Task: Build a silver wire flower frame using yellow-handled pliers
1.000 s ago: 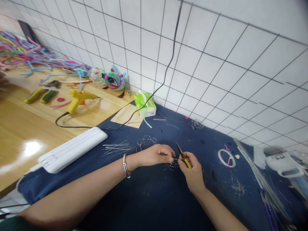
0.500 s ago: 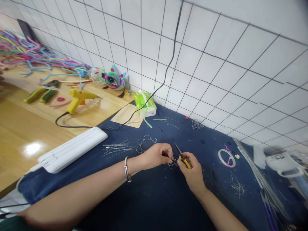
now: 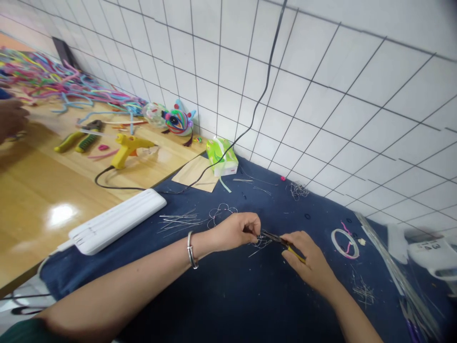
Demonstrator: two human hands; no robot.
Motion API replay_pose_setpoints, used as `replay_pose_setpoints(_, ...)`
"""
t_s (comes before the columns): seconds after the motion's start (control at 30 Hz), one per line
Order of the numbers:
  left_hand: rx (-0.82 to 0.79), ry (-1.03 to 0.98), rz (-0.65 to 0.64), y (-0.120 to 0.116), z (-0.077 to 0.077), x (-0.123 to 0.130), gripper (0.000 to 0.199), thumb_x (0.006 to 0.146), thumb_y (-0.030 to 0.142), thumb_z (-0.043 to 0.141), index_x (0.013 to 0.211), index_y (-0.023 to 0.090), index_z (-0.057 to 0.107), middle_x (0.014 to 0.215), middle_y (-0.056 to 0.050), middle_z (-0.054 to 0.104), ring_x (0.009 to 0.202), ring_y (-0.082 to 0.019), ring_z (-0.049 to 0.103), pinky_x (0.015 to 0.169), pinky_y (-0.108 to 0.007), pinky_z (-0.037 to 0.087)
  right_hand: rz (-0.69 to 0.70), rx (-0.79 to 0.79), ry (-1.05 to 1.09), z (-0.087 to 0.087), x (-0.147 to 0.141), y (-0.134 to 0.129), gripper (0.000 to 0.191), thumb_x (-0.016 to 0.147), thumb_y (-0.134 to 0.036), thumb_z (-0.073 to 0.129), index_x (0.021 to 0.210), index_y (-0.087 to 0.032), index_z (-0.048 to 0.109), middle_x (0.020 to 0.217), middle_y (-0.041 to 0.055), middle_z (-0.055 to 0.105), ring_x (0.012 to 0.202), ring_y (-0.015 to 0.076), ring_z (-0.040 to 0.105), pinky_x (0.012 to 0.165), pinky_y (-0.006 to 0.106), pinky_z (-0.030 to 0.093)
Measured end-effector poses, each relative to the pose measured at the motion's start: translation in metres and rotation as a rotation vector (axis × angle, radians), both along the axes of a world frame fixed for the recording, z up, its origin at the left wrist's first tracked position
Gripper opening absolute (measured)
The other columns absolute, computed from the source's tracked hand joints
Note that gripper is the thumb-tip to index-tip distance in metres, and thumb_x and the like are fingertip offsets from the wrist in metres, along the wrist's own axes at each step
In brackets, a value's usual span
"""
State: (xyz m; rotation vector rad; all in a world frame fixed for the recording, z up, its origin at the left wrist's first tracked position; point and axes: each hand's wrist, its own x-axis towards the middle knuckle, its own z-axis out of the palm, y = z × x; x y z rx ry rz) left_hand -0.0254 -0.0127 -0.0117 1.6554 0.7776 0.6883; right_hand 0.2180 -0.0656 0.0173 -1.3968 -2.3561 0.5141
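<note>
My left hand (image 3: 238,232) is closed in a pinch on a piece of bent thin wire (image 3: 263,244), whose loops stick out below the fingertips. Yellow-handled pliers (image 3: 297,253) are gripped in my right hand (image 3: 311,259). Their dark jaws point left and meet the wire close to my left fingertips; whether they are clamped on it I cannot tell. Behind my left wrist lies a flower-shaped wire outline (image 3: 222,207) with small reddish spots, partly covered by the hand. Straight cut wires (image 3: 180,220) lie to its left.
A white power strip (image 3: 119,221) and a yellow glue gun (image 3: 124,150) are on the left. A tissue pack (image 3: 222,157) stands by the wall. Rightward are a white ring-shaped roll (image 3: 334,243), wire scraps (image 3: 363,291) and long wires (image 3: 389,257). Another person's hand (image 3: 12,119) shows far left.
My right hand has turned the pliers from pointing up to pointing left, bringing the jaws to the wire. The view has shifted slightly, and more of the other person's hand shows at left.
</note>
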Motion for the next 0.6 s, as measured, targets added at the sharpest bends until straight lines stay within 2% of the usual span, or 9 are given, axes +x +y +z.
replay_pose_setpoints(0.33, 0.084, 0.053, -0.025, 0.0003, 0.0007, 0.0007, 0.008, 0.071, 0.013, 0.058, 0.077, 0.015, 0.055, 0.074, 0.001, 0.058, 0.066, -0.009, 0.052, 0.06, -0.019, 0.041, 0.109, 0.086, -0.069, -0.0012, 0.0041, -0.0008, 0.025, 0.084, -0.03, 0.052, 0.107, -0.023, 0.054, 0.093, 0.0064, 0.059, 0.086, 0.0188, 0.051, 0.077, 0.034, 0.042)
replay_pose_setpoints(0.6, 0.121, 0.065, -0.053, 0.0008, 0.0016, 0.0001, 0.009, 0.071, 0.011, 0.057, 0.08, 0.015, 0.056, 0.078, 0.0, 0.06, 0.068, -0.01, 0.053, 0.062, -0.02, 0.041, 0.13, 0.163, -0.077, -0.0072, 0.0037, 0.0014, 0.025, 0.082, -0.029, 0.054, 0.106, -0.021, 0.056, 0.091, 0.0069, 0.06, 0.084, 0.0181, 0.052, 0.076, 0.033, 0.043)
